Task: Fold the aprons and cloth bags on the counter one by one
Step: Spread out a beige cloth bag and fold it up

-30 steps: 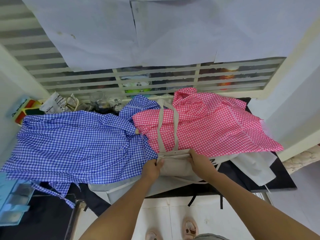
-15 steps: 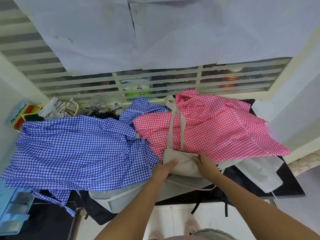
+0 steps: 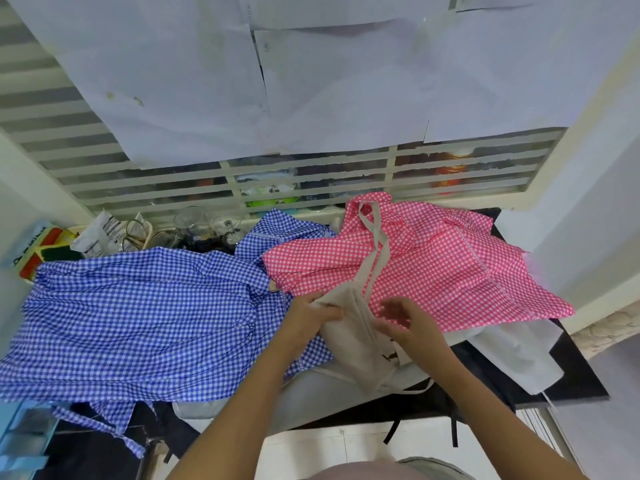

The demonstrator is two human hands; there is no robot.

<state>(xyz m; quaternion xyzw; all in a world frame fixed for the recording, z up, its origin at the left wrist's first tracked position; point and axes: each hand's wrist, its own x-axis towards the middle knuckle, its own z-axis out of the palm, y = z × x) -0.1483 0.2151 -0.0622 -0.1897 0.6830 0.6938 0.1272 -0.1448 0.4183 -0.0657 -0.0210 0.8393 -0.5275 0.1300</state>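
Note:
A beige cloth bag (image 3: 360,337) lies bunched at the counter's front middle, its two straps (image 3: 375,247) running up over the pink checked apron (image 3: 440,268). My left hand (image 3: 308,317) grips the bag's upper left edge. My right hand (image 3: 405,320) is at the bag's right side with its fingers spread; the lower fingers touch the cloth. A blue checked apron (image 3: 138,313) is spread across the left of the counter. White cloth (image 3: 519,348) and a pale cloth (image 3: 242,407) lie partly hidden under the aprons and bag.
The black counter (image 3: 581,382) ends at its front edge near my arms. Glass jars (image 3: 194,223), packets (image 3: 93,233) and a colourful box (image 3: 31,251) crowd the back left. A slatted window (image 3: 311,178) rises behind. A light blue rack (image 3: 24,441) sits low left.
The bag has been gathered and turned from a flat fold into a narrow bunch. My right hand let go of its top edge and opened its fingers; my left hand moved up.

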